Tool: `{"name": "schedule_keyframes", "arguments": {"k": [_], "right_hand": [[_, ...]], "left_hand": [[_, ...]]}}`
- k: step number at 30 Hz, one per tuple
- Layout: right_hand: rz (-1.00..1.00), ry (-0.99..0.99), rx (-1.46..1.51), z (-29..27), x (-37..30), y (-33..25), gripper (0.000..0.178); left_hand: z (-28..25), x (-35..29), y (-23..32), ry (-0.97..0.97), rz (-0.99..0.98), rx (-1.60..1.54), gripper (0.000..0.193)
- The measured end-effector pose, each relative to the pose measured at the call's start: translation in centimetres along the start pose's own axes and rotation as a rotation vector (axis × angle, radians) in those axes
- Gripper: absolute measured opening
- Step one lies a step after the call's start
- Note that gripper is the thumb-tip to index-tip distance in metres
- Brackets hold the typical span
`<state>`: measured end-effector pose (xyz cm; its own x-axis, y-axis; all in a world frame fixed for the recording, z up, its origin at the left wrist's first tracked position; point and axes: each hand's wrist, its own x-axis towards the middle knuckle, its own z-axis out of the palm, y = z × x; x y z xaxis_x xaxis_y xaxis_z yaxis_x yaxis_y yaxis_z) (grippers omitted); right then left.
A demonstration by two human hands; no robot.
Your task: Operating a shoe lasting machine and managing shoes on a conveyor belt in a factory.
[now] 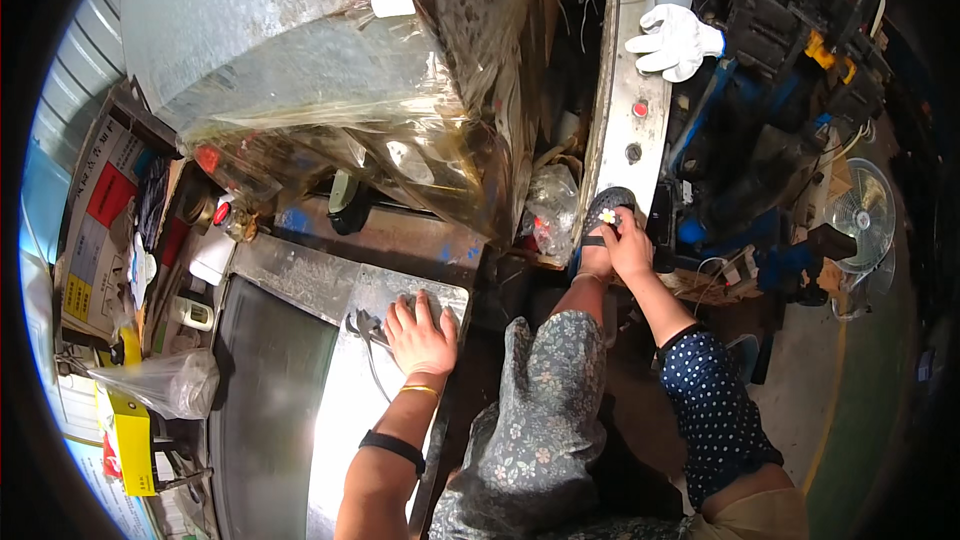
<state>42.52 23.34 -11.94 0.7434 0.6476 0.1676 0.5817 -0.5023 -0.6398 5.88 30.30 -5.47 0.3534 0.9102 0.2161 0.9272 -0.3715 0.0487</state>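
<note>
Left hand (418, 337) was lying palm-down, fingers spread apart, on the metal tabletop (345, 395) near its far right corner, right beside a dark cable (364, 323). Right hand (630, 246) was down at a dark shoe (618, 198) with 1 little white flower on it, at the near end of a metal beam (622, 162). Honestly can't tell if those fingers were pinched together. A white glove (676, 43) lay toward the beam's far end.

I note a signboard (98, 230) with large dark characters along its left edge. Its red panel (112, 195) and the yellow panel (76, 302) at its lower edge show smaller print, indistinct. A yellow box (130, 445) bears illegible dark print near its lower edge.
</note>
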Motion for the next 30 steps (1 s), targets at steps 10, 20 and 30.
{"name": "schedule_keyframes", "arguments": {"k": [10, 20, 30], "right_hand": [[-0.021, 0.218, 0.128, 1.5, 2.0, 1.5, 0.018], [-0.189, 0.263, 0.11, 1.6, 1.8, 2.5, 0.013], [-0.035, 0.145, 0.328, 1.5, 2.2, 3.1, 0.016]], "left_hand": [[0.0, 0.3, 0.9, -0.021, 0.006, -0.012, 0.057], [-0.1, 0.3, 0.9, -0.019, 0.002, -0.007, 0.056], [-0.1, 0.3, 0.7, -0.028, 0.001, -0.033, 0.057]]}}
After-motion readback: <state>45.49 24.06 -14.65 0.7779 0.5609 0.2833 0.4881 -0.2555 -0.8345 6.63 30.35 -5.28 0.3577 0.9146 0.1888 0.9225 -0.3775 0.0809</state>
